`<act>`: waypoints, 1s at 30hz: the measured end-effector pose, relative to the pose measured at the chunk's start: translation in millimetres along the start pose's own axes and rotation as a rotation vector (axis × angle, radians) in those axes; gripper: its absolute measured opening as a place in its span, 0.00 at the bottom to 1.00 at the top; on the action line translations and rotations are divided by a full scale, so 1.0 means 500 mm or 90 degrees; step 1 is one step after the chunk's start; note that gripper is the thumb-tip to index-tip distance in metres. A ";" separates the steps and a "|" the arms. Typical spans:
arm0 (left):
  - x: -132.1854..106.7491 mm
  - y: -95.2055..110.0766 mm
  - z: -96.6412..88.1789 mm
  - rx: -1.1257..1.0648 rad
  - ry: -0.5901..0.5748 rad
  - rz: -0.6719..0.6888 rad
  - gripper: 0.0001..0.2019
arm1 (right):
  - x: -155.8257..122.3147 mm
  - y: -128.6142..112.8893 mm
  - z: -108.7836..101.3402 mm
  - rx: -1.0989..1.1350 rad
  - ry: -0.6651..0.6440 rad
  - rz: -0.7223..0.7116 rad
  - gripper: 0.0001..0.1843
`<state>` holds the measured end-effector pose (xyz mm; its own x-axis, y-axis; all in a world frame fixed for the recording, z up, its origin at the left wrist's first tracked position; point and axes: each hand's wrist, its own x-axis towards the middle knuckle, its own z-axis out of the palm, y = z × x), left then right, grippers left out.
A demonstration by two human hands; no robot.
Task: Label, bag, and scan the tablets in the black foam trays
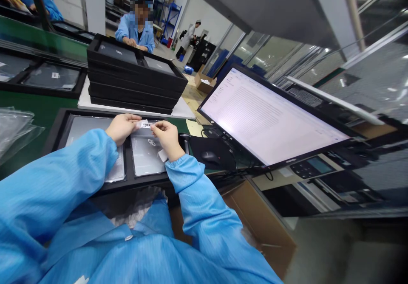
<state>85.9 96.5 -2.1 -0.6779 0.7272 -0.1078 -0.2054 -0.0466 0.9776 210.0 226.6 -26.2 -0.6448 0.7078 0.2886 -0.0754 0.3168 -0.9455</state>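
Between my two hands is a small white barcode label (146, 125), stretched above the right compartment of a black tray (55, 137). My left hand (123, 127) pinches its left end, and the fingers of my right hand (168, 137) close on its right end. Below them lies a flat grey device in a clear bag (147, 158), with a round logo on its face. A white tag (162, 155) shows at its right edge, near my right wrist. Another bagged flat device (87, 125) fills the left compartment, partly covered by my left sleeve.
Stacked black trays (134, 84) stand behind on a white board. Clear plastic bags (14, 131) lie at left. To the right are a monitor (270, 116), a mouse (211, 157), a handheld scanner (184, 142) and a label printer (314, 168). A cardboard box (261, 224) stands below. A co-worker (137, 29) sits beyond.
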 end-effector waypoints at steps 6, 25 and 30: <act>-0.010 0.012 0.005 -0.002 -0.041 -0.050 0.19 | -0.004 -0.002 -0.001 -0.033 -0.023 -0.032 0.17; -0.002 0.014 -0.005 0.299 -0.033 0.104 0.05 | -0.006 -0.009 -0.007 -0.023 0.024 -0.062 0.17; 0.001 0.008 -0.015 0.360 0.006 0.156 0.12 | -0.008 -0.011 -0.009 -0.013 0.041 -0.082 0.16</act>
<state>79.5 91.8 0.4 -0.6648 0.7351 0.1332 0.3615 0.1604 0.9185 216.4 224.6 -21.6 -0.5811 0.6989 0.4170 -0.1383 0.4201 -0.8969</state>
